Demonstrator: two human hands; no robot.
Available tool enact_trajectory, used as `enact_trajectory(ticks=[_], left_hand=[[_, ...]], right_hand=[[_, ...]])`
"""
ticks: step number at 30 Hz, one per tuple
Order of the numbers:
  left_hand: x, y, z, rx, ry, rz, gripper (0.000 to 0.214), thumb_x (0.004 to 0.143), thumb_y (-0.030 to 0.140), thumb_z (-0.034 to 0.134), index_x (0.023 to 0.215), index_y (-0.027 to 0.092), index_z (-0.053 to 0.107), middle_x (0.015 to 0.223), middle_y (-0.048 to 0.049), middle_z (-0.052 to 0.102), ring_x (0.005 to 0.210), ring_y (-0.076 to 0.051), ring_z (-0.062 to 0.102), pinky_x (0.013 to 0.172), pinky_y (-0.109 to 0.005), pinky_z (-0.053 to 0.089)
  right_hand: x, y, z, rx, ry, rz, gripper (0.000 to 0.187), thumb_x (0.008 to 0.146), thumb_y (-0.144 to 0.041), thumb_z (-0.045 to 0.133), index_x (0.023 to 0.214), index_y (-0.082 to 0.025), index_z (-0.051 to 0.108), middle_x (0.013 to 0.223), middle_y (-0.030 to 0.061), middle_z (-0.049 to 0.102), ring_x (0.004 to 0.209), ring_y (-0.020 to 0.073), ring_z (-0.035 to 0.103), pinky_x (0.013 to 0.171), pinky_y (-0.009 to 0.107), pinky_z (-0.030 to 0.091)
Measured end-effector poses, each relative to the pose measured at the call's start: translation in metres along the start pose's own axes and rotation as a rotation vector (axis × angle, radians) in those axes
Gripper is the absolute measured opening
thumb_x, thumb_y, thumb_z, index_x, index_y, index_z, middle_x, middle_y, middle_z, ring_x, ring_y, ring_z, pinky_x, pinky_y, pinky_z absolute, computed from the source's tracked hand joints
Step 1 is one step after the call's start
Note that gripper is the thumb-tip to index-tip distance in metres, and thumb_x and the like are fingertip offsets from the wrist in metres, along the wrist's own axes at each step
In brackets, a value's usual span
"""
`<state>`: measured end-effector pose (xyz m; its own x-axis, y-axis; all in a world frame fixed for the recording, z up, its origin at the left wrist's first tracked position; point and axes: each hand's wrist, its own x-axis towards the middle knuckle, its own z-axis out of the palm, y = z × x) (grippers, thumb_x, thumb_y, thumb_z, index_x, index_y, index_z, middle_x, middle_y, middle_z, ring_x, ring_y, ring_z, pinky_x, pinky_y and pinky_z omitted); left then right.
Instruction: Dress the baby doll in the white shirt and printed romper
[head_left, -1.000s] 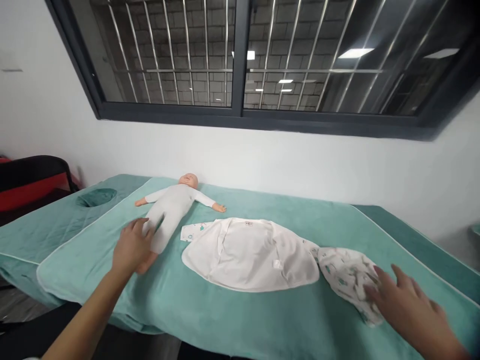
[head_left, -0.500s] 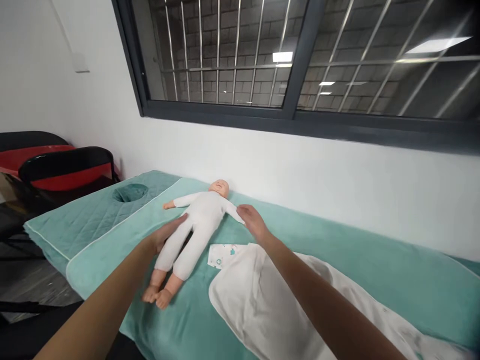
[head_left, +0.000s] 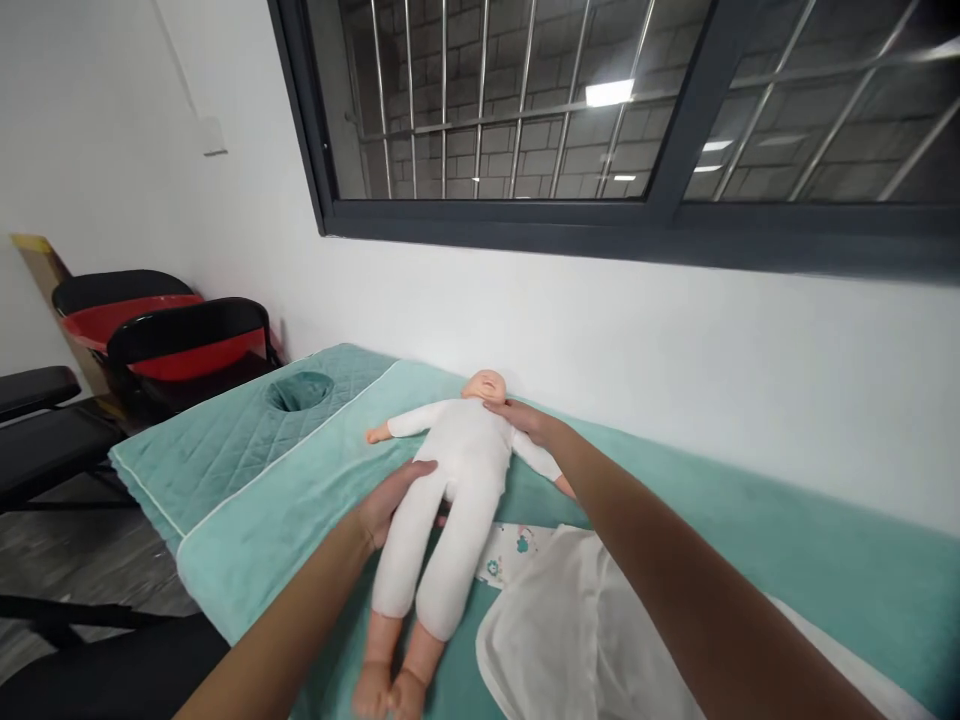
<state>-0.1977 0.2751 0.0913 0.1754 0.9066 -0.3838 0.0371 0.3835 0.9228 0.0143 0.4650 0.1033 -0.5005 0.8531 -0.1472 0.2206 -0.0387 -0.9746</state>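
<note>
The doll (head_left: 465, 445) lies on its back on the green cover (head_left: 817, 500), feet nearest, at between six and seven o'clock, head near the middle of the view. Its bare feet look like smooth, firm vinyl, probably slippery; the white-clad legs and trunk look soft and floppy, so the whole should be light but prone to sag. Hips and shoulders seem the surest holds. The left hand (head_left: 394, 497) is half curled around the thigh on its seven o'clock side, thumb on top, fingers passing underneath. Farther up, the right hand (head_left: 529, 420) bends loosely at the shoulder and neck, just below the head; whether it grips or merely rests, I cannot tell.

Nearest, the feet run close to the lower edge, and the white garment (head_left: 577, 610) at five o'clock is cut off there and crossed by the right forearm. Most left fingers are hidden beneath the thigh, only tips showing between the legs. The doll's hand at four o'clock is partly covered by the right forearm.
</note>
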Motion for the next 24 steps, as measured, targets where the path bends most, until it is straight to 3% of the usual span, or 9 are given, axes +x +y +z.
enact_trajectory(ticks=[4, 9, 13, 17, 21, 24], left_hand=[[-0.023, 0.0, 0.046, -0.256, -0.095, 0.087, 0.063, 0.085, 0.059, 0.047, 0.134, 0.019, 0.044, 0.114, -0.0146, 0.069, 0.096, -0.029, 0.07, 0.083, -0.042, 0.059], [-0.072, -0.008, 0.134, -0.459, -0.222, 0.1, 0.069, 0.08, 0.042, 0.059, 0.141, 0.027, 0.028, 0.133, -0.0168, 0.057, 0.101, -0.03, 0.068, 0.079, -0.043, 0.058], [-0.111, -0.029, 0.21, -0.536, -0.251, 0.059, 0.067, 0.078, 0.042, 0.063, 0.136, 0.027, 0.035, 0.123, -0.0161, 0.061, 0.097, -0.03, 0.068, 0.074, -0.044, 0.059], [-0.133, -0.055, 0.268, -0.597, -0.245, 0.013, 0.058, 0.078, 0.039, 0.065, 0.13, 0.026, 0.042, 0.109, -0.0117, 0.065, 0.088, -0.029, 0.069, 0.069, -0.044, 0.059], [-0.135, -0.082, 0.3, -0.611, -0.195, -0.012, 0.059, 0.077, 0.037, 0.067, 0.129, 0.024, 0.044, 0.109, -0.0117, 0.067, 0.081, -0.025, 0.069, 0.066, -0.039, 0.058], [-0.132, -0.09, 0.296, -0.511, -0.199, 0.01, 0.059, 0.076, 0.041, 0.069, 0.127, 0.021, 0.048, 0.107, -0.0124, 0.068, 0.082, -0.023, 0.069, 0.068, -0.035, 0.056]], right_hand=[[-0.063, -0.02, -0.021, -0.002, -0.008, 0.006, 0.059, 0.081, -0.053, 0.069, 0.124, -0.013, 0.06, 0.126, 0.0151, 0.065, 0.116, 0.0316, 0.061, 0.103, 0.044, 0.048], [-0.173, -0.033, -0.058, -0.015, 0.033, 0.005, 0.06, 0.082, -0.051, 0.069, 0.13, -0.017, 0.056, 0.134, 0.0135, 0.06, 0.118, 0.0307, 0.061, 0.101, 0.043, 0.051], [-0.261, -0.01, -0.093, -0.121, 0.125, 0.087, 0.066, 0.081, -0.058, 0.066, 0.134, -0.02, 0.053, 0.135, 0.0134, 0.06, 0.117, 0.0319, 0.061, 0.098, 0.046, 0.051], [-0.325, 0.026, -0.111, -0.324, 0.257, 0.107, 0.072, 0.082, -0.065, 0.059, 0.137, -0.019, 0.05, 0.135, 0.0134, 0.059, 0.117, 0.0313, 0.061, 0.1, 0.045, 0.049], [-0.358, 0.054, -0.101, -0.439, 0.363, 0.082, 0.073, 0.088, -0.062, 0.051, 0.144, -0.017, 0.039, 0.126, 0.0142, 0.065, 0.109, 0.0279, 0.064, 0.095, 0.041, 0.049], [-0.369, 0.058, -0.092, -0.572, 0.422, 0.068, 0.064, 0.094, -0.056, 0.041, 0.144, -0.017, 0.037, 0.111, 0.0121, 0.07, 0.095, 0.0259, 0.067, 0.086, 0.04, 0.049]])
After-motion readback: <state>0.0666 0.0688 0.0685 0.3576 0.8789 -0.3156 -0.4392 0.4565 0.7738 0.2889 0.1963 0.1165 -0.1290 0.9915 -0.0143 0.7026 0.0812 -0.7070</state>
